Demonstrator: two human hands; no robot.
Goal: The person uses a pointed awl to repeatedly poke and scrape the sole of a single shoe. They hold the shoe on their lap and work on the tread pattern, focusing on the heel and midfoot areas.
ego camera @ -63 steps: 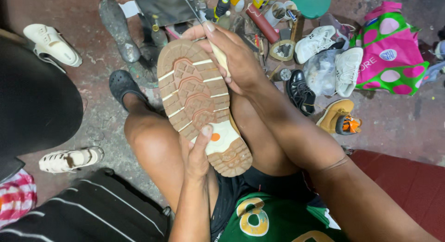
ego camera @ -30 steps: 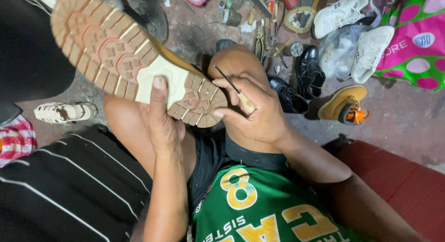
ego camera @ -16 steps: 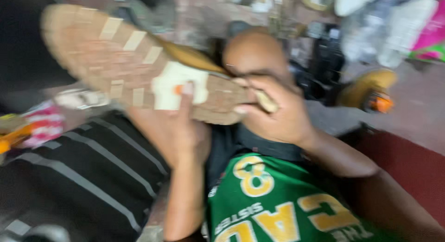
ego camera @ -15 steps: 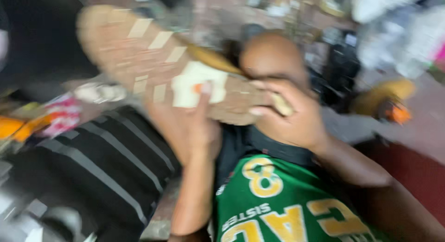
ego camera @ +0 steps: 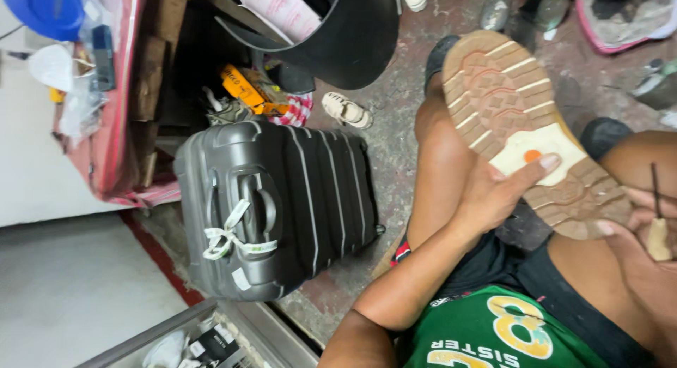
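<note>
The left hand (ego camera: 504,191) grips a tan lug-soled boot (ego camera: 525,128) sole-up over the bare knees, thumb across its pale arch. The right hand (ego camera: 638,258), at the right edge, pinches a wooden-handled awl (ego camera: 657,223) by the heel. Left, a dark hard-shell suitcase (ego camera: 282,202) lies on stained concrete floor (ego camera: 395,114); a white sandal (ego camera: 345,110) lies beyond.

1. The boot sole (ego camera: 525,128) is tan with a cream patch and an orange dot.
2. The suitcase (ego camera: 282,206) is dark grey with ridged stripes and a white tag.
3. The jersey (ego camera: 501,333) is green with yellow marks.
4. The small sandal (ego camera: 345,110) is cream.
5. The bucket (ego camera: 49,9) is blue.
</note>
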